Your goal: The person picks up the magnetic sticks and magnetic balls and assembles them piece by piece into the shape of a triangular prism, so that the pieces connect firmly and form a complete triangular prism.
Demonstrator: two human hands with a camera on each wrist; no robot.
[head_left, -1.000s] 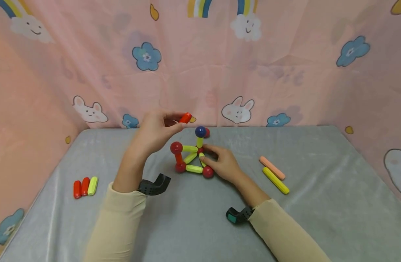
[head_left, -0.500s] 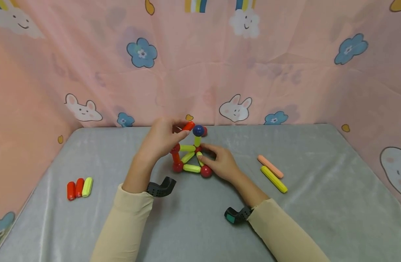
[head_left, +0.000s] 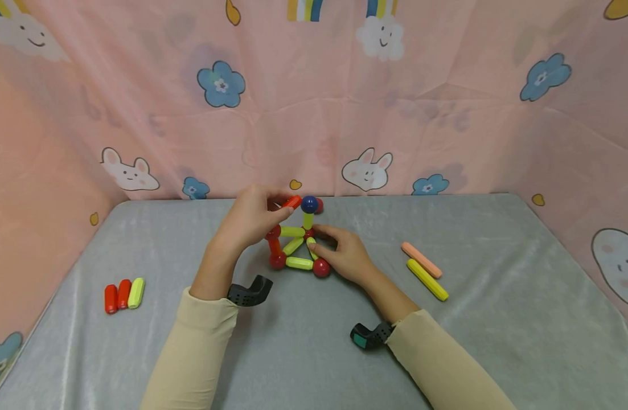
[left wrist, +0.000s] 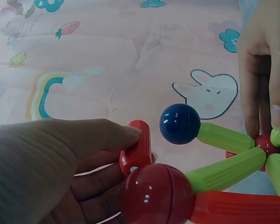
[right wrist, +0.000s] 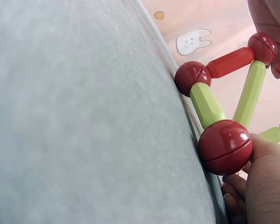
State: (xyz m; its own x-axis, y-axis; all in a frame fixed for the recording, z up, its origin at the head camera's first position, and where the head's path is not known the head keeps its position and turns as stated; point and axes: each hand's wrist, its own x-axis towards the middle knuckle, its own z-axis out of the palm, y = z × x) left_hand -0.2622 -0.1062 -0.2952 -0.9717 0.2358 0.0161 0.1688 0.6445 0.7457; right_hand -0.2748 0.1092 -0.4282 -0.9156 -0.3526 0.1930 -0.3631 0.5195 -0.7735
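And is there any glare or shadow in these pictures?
Head view: fairly even light, a soft shadow on the grey cloth beside the left sleeve; left wrist view: dimmer, with small white glints on the blue ball and the large red ball; right wrist view: brighter, with a pale sheen on the nearest red ball.

Left hand [head_left: 252, 217] pinching red rod [head_left: 292, 201], right hand [head_left: 347, 253] gripping rod structure [head_left: 294, 246]

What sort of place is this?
Probably an indoor play corner, judging by the wrinkled pink sheet printed with rabbits and clouds, the grey cloth-covered tabletop and the glossy red, blue and yellow-green ball-and-stick toy.
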